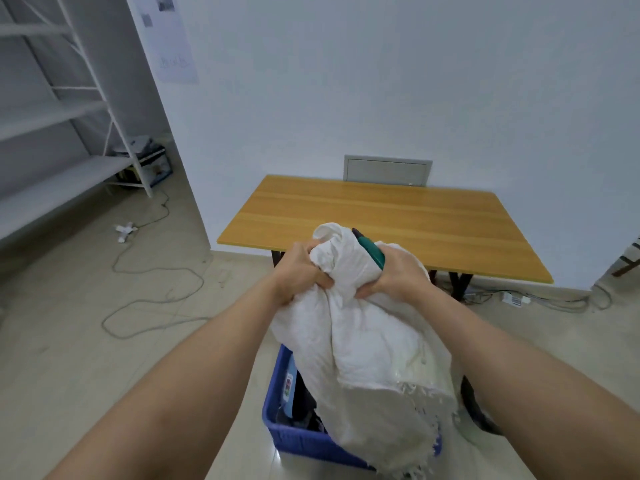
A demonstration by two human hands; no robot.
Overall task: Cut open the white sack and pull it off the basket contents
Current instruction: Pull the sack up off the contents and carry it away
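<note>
A pale-walled room with a beige tiled floor (69, 341). A rectangular wooden table (381, 216) with a honey-coloured top stands against the far wall, its top bare. A white metal shelving rack (69, 126) fills the left side, and a grey cable (152, 299) loops across the floor near it.

In the foreground, two bare forearms reach forward from the bottom corners. A crumpled white woven sack (367, 334) is held up above a blue plastic basket (294, 441) that sits on the floor just in front of the table. The left hand (301, 271) is closed in a fist around a bunch of the sack's upper fabric. The right hand (398, 275) is clenched on the fabric on the other side, and also grips a green-handled cutting tool (369, 249), whose dark tip pokes up beside the sack's top.

The sack's lower edge is ragged and frayed, hanging over the basket's near right corner. Inside the basket, dark items and a light blue package with a coloured label (288, 386) show along the left wall; the rest of the contents are hidden behind the sack.
</note>
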